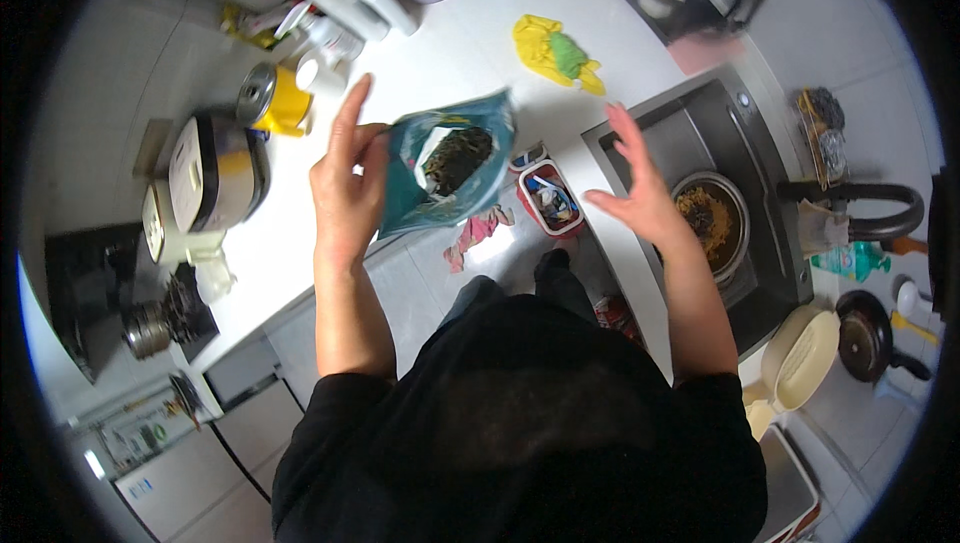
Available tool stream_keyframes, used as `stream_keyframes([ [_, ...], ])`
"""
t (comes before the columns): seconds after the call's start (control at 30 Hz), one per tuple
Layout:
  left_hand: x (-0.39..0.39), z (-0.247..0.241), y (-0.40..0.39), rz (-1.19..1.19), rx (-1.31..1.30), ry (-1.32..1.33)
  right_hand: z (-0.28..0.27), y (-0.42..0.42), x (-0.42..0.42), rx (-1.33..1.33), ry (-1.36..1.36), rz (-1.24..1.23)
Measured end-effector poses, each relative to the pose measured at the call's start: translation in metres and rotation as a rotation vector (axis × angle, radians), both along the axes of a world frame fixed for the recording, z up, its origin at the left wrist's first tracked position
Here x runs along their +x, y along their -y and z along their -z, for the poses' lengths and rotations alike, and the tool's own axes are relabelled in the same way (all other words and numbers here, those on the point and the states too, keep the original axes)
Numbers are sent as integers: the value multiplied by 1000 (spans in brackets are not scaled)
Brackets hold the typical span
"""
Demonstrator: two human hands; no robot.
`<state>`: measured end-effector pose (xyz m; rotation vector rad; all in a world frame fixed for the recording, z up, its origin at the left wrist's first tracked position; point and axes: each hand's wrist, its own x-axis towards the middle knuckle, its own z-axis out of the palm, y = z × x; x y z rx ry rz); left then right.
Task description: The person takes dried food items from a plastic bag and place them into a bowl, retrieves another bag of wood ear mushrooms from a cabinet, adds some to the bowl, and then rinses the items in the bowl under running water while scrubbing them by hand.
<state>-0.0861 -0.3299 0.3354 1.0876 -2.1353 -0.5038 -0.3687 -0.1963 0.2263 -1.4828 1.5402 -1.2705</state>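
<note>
My left hand (346, 183) pinches the edge of a teal plastic bag (401, 194) between thumb and fingers, with the index finger raised. The bag gapes toward me above the counter's inner edge. Inside it lies a dark, dried, leafy clump (461, 156) beside a white piece. My right hand (641, 198) holds nothing; its fingers are spread above the near edge of the sink (667, 126). Partly behind that wrist, a round metal bowl (742, 231) in the sink contains yellowish-brown, crumbly food (712, 216) with darker bits on it.
Yellow and green cloths (544, 51) lie on the white counter (465, 40). A rice cooker (214, 171) and a yellow can (281, 100) stand left. Below is a bin (551, 198) full of rubbish; a pink rag (480, 231) is on the floor. A black faucet (892, 205) reaches over the sink.
</note>
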Motion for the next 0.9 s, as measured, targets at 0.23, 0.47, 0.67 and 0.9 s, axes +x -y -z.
stream_keyframes([
  [0.23,122,-2,-48,200,83,-86,-66,46,141,39,42,-481],
  [0.47,335,38,-99,130,583,-928,-65,54,341,143,545,-347],
  [0.67,484,59,-168,-394,320,-1132,-82,56,508,130,599,-673],
  [0.9,601,26,-248,-667,-79,-1298,-81,75,664,179,413,-1050],
])
